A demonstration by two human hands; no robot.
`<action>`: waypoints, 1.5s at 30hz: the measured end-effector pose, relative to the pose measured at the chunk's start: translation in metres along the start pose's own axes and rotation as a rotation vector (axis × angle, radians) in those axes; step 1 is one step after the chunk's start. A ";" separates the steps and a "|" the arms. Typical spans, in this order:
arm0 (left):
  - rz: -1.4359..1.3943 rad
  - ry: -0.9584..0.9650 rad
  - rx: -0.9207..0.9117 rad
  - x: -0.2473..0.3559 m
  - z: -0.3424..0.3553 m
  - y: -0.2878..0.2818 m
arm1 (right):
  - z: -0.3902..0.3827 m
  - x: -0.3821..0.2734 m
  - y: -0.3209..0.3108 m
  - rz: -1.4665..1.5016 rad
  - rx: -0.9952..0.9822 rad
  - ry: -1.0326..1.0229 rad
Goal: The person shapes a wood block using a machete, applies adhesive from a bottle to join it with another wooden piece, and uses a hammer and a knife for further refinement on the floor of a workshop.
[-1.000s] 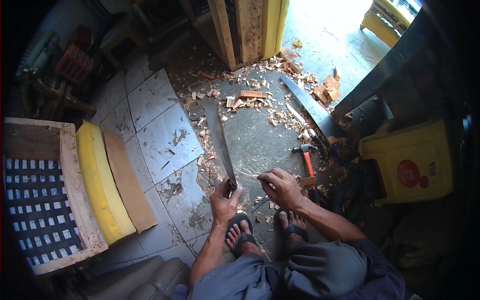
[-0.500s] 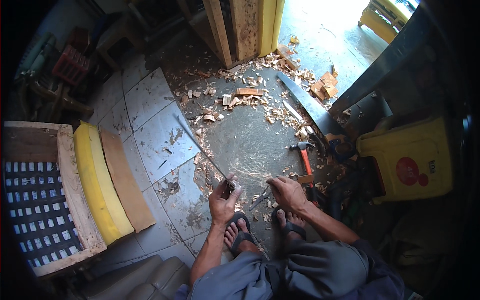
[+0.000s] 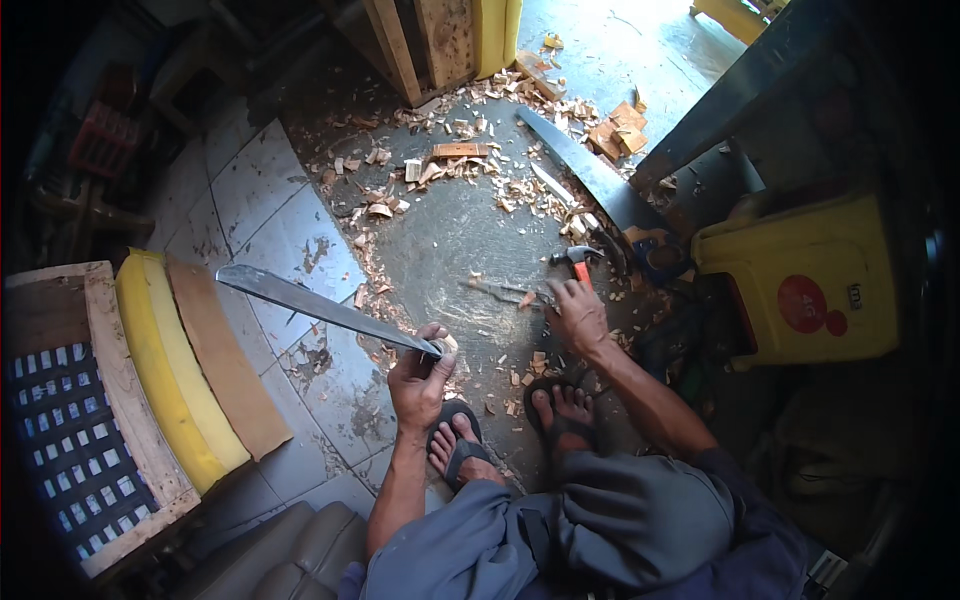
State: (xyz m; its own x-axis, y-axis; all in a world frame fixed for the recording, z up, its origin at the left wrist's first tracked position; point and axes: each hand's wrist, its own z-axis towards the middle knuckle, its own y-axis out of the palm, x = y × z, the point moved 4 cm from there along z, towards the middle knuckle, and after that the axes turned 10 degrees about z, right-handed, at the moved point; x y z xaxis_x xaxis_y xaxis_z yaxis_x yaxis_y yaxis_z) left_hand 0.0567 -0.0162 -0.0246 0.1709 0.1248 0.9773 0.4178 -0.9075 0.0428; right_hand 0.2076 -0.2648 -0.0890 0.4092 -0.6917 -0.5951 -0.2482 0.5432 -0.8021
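Observation:
My left hand (image 3: 420, 385) is closed around the base of a long, flat machete blade (image 3: 325, 312). Its wide, rounded end points up and left over the tiles, and my fist hides the handle end. My right hand (image 3: 578, 318), out over the floor, has its fingers closed at the near end of a slim dark metal tool (image 3: 495, 290), which extends leftward; its exact kind is unclear. Beyond these fingers lies a claw hammer (image 3: 577, 256) with a red handle, partly covered by my hand.
A handsaw (image 3: 585, 170) lies among wood shavings (image 3: 470, 125) and offcuts (image 3: 618, 130). At right stands a yellow plastic container (image 3: 800, 290). A wooden frame with woven straps (image 3: 100, 330) and yellow foam (image 3: 180, 370) is at left. My sandalled feet (image 3: 460, 445) are close below.
The machete blade has swung left and turned its flat side into view. My right hand has moved forward toward the hammer, and the slim tool now points left instead of down.

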 end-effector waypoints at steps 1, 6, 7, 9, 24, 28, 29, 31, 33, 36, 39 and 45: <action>-0.012 -0.016 0.005 -0.001 -0.001 -0.001 | 0.002 0.003 -0.009 0.099 0.055 0.079; 0.056 -0.027 0.047 -0.011 0.000 -0.002 | -0.033 0.010 -0.024 0.080 -0.285 0.109; 0.074 -0.039 0.048 -0.016 0.001 -0.003 | -0.046 0.008 -0.023 0.040 -0.330 0.112; 0.094 -0.068 0.047 -0.021 0.003 -0.004 | -0.064 0.013 -0.012 0.046 -0.332 0.117; 0.108 -0.076 0.027 -0.022 0.003 0.006 | -0.097 -0.038 0.062 -0.106 -0.370 0.023; 0.132 -0.088 0.049 -0.026 0.001 0.000 | -0.091 -0.034 0.065 -0.020 -0.357 -0.012; 0.136 -0.096 0.058 -0.027 0.001 -0.001 | -0.090 -0.032 0.062 0.035 -0.352 -0.007; 0.157 -0.120 0.060 -0.025 0.000 -0.003 | -0.091 -0.027 0.050 0.117 -0.319 0.077; 0.177 -0.135 0.076 -0.027 0.000 -0.008 | -0.089 -0.023 0.034 0.182 -0.320 0.200; 0.282 -0.165 0.141 -0.040 0.002 -0.020 | -0.086 -0.010 0.017 0.220 -0.374 0.419; 0.696 -0.245 0.141 -0.031 0.011 -0.025 | -0.081 0.000 0.000 0.197 -0.237 0.373; 0.933 -0.227 0.101 -0.019 0.039 -0.030 | -0.038 0.021 -0.013 0.276 -0.155 0.340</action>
State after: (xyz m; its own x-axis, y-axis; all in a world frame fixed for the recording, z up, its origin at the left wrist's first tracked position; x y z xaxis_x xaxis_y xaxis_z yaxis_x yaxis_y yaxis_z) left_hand 0.0756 0.0238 -0.0526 0.6372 -0.5447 0.5452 0.0994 -0.6435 -0.7590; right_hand 0.1860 -0.3046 -0.0931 0.0050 -0.6618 -0.7496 -0.4462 0.6694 -0.5940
